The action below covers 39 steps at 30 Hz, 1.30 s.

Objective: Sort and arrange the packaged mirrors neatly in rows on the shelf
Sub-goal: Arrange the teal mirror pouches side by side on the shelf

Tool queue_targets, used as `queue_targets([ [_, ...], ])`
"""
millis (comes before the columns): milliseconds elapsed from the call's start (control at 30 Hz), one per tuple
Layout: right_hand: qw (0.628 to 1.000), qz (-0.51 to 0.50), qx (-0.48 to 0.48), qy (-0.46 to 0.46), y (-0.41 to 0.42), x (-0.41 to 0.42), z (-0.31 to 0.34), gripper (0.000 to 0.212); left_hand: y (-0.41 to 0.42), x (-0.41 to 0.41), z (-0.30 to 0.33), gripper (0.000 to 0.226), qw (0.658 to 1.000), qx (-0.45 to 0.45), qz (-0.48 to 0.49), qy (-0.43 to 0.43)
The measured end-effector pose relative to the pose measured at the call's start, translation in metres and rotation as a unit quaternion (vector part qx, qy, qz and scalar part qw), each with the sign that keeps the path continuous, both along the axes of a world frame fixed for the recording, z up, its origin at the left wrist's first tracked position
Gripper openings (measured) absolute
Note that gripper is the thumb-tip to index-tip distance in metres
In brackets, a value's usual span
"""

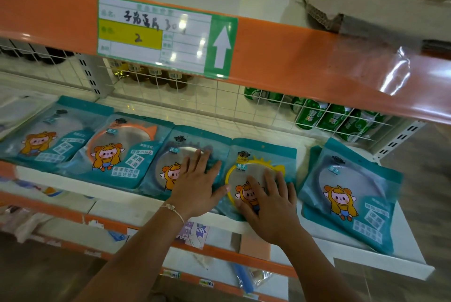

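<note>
Several teal packaged mirrors lie flat in a row on the white shelf. My left hand lies flat with straight fingers on the grey-framed mirror pack in the middle. My right hand presses flat on the yellow-framed mirror pack beside it. To the left sit an orange-framed pack and another pack. At the right end a further pack lies tilted on top of another one.
An orange shelf beam with a green and yellow label hangs just above the row. A white wire grid backs the shelf, with green cans and dark bottles behind. Torn cardboard lies on the upper shelf. Lower shelves hold small goods.
</note>
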State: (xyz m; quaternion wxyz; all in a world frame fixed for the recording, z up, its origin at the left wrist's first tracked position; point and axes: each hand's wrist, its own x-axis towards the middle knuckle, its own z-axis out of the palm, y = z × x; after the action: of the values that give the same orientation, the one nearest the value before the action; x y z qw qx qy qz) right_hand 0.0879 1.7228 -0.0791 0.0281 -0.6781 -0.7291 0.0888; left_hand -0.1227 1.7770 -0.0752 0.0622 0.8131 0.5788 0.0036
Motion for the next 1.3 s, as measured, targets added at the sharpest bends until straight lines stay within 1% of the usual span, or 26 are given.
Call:
queue_targets([
  [133, 1.000, -0.008, -0.017, -0.004, 0.001, -0.002, 0.007, 0.086, -0.005, 0.001, 0.005, 0.092, 0.999, 0.039, -0.029, 0.019],
  [200, 1.000, -0.018, -0.019, 0.003, 0.002, -0.004, 0.010, 0.090, -0.009, 0.001, 0.006, 0.099, 0.998, 0.041, -0.044, 0.027],
  [267, 1.000, -0.014, -0.024, -0.002, 0.001, -0.007, 0.010, 0.094, -0.011, 0.000, 0.004, 0.102, 0.998, 0.013, -0.039, 0.040],
  [333, 1.000, -0.008, -0.028, -0.008, -0.001, -0.007, 0.008, 0.103, -0.011, -0.001, 0.001, 0.100, 0.998, -0.026, -0.025, 0.047],
  [400, 0.999, -0.008, -0.032, -0.009, 0.000, -0.006, 0.007, 0.110, -0.009, -0.001, -0.001, 0.102, 0.997, -0.044, -0.024, 0.054],
  [500, 0.999, -0.008, -0.036, -0.010, 0.001, -0.005, 0.008, 0.108, -0.007, 0.000, 0.000, 0.110, 0.996, -0.057, -0.028, 0.061],
  [600, 0.999, -0.007, -0.035, -0.007, 0.001, -0.006, 0.008, 0.105, -0.009, 0.002, 0.003, 0.102, 0.996, -0.065, -0.022, 0.056],
  [733, 0.999, -0.011, -0.028, 0.028, 0.002, -0.005, 0.015, 0.105, -0.014, 0.008, 0.014, 0.094, 0.999, -0.048, -0.004, 0.011],
  [800, 0.997, -0.029, 0.001, 0.066, 0.003, -0.001, 0.022, 0.097, -0.013, 0.016, 0.023, 0.080, 0.999, -0.028, -0.007, -0.016],
  [900, 0.983, -0.083, 0.076, 0.145, 0.006, 0.013, 0.035, 0.072, -0.007, 0.035, 0.036, 0.063, 0.997, 0.013, -0.032, -0.069],
  [967, 0.968, -0.118, 0.125, 0.181, 0.007, 0.026, 0.040, 0.053, -0.003, 0.052, 0.043, 0.053, 0.988, 0.040, -0.054, -0.140],
  [1000, 0.962, -0.134, 0.144, 0.191, 0.007, 0.033, 0.042, 0.047, -0.002, 0.062, 0.046, 0.048, 0.981, 0.048, -0.065, -0.178],
  [1067, 0.955, -0.166, 0.157, 0.191, 0.003, 0.046, 0.045, 0.043, 0.000, 0.084, 0.050, 0.043, 0.969, 0.044, -0.079, -0.231],
  [1133, 0.950, -0.193, 0.165, 0.181, -0.001, 0.059, 0.047, 0.043, -0.001, 0.107, 0.055, 0.040, 0.961, 0.028, -0.092, -0.260],
  [1233, 0.943, -0.231, 0.166, 0.173, -0.007, 0.079, 0.046, 0.037, -0.004, 0.140, 0.060, 0.040, 0.956, -0.006, -0.099, -0.278],
  [1300, 0.944, -0.271, 0.139, 0.129, -0.014, 0.094, 0.044, 0.042, -0.006, 0.157, 0.061, 0.037, 0.955, -0.025, -0.100, -0.278],
])
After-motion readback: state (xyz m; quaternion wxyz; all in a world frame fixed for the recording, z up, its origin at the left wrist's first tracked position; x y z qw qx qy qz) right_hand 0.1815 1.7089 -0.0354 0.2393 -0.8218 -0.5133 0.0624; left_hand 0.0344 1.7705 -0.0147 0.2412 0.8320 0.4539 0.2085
